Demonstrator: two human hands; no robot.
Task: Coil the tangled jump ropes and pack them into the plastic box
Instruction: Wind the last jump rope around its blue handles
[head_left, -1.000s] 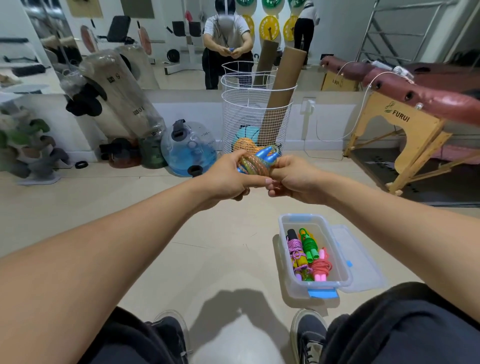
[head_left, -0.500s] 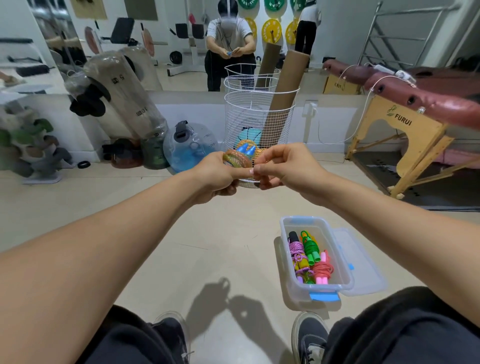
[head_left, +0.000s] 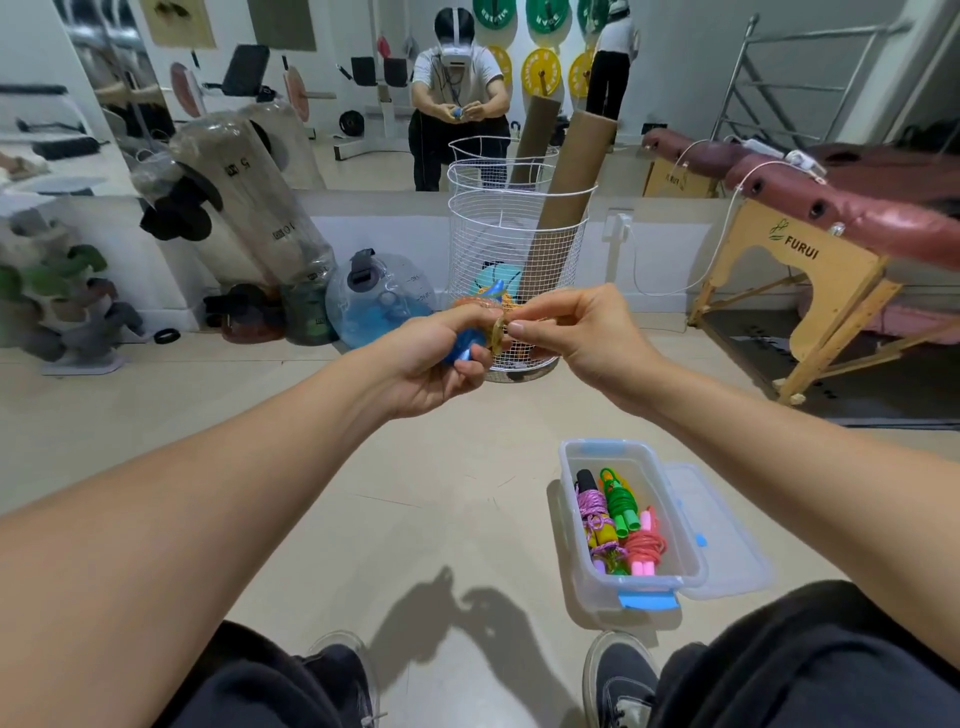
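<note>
Your left hand (head_left: 436, 358) is curled around a coiled jump rope (head_left: 470, 340) with blue handles, holding it in front of you at chest height, above the floor. One blue handle shows under your fingers and another blue tip sticks up behind the bundle; the orange-yellow cord is mostly hidden in your grip. Your right hand (head_left: 576, 332) meets it from the other side, thumb and forefinger pinching a loose bit of the cord (head_left: 497, 332) right at the edge of the coil, the other fingers curled loosely above. The two hands are touching or nearly so at the rope.

Below and to the right of your hands, the plastic box (head_left: 569, 525) sits on the floor (head_left: 311, 447) just ahead of your right shoe (head_left: 621, 680). It is open, with blue clips at both ends, and its clear lid (head_left: 727, 535) lies flat against its right side. Inside you already have several coiled ropes packed side by side: a purple one (head_left: 592, 504) with a black handle at the far left, a green one (head_left: 618, 504) next to it, a pink-red one (head_left: 644, 545) at the near right, and a yellow one (head_left: 602, 538) at the near left.

Beyond your hands stands a white wire basket (head_left: 519, 239) holding a cardboard tube (head_left: 566, 192), against a low wall under a mirror. A padded massage table (head_left: 810, 208) on wooden legs stands at the right.
</note>
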